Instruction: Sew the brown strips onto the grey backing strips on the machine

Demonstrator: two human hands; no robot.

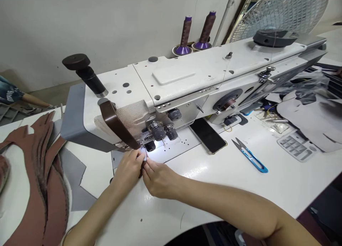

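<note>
Across the white tabletop (213, 171), the fingertips look closed: left hand (129, 167) and right hand (159, 178) pinch a small grey-and-brown piece (145, 155) beneath the sewing machine (120, 91)'s head. I'd keep it flat under light, even tension, fingertips clear of the stitching spot, the blue-handled snips (250, 157) well apart.

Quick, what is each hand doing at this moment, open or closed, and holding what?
Left hand: grip closed on a small piece at the sewing machine.
Right hand: grip closed, pinching the same piece.
</note>
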